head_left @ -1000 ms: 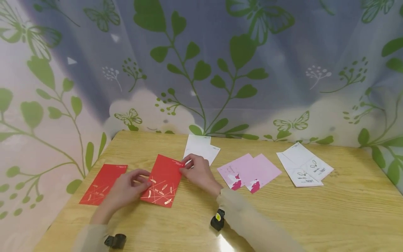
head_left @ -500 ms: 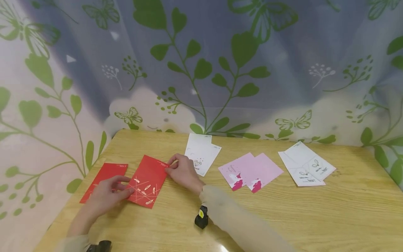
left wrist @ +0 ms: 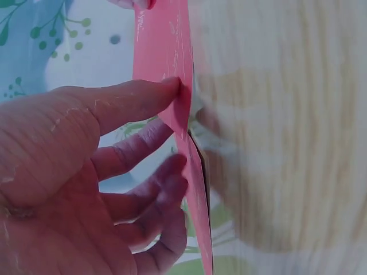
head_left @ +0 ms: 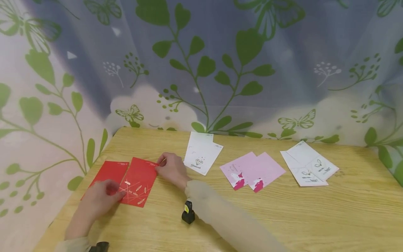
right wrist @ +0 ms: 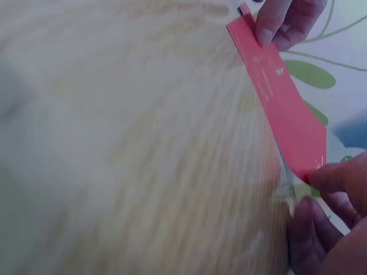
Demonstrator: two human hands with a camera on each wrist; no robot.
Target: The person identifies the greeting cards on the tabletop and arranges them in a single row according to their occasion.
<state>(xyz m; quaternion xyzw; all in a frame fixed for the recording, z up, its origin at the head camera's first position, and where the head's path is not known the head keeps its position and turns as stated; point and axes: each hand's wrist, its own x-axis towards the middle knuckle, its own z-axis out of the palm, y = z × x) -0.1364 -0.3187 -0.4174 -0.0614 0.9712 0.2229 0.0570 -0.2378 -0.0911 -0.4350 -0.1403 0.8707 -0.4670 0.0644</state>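
A red card (head_left: 138, 180) printed with pale gold feathers and crossing lines is held between both hands at the table's left side. My left hand (head_left: 97, 199) pinches its lower left edge; in the left wrist view the thumb (left wrist: 137, 100) lies on the printed face with the index finger behind. The upper right corner is pinched by my right hand (head_left: 171, 169), and the right wrist view shows that corner bent up slightly. A second red card (head_left: 111, 171) lies just left of the held one, its lower part hidden by my left hand.
Two overlapping white cards (head_left: 201, 154) with a diamond drawing lie at the back. Right of them are two pink cards (head_left: 252, 169), then two white cards (head_left: 310, 164) with lettering. A leaf-patterned curtain (head_left: 201, 70) hangs along the table's (head_left: 252, 217) back edge.
Both hands have carried the held red card leftward, up to the second red card. The diamond drawing on the back white cards, earlier covered by my right hand, now shows.
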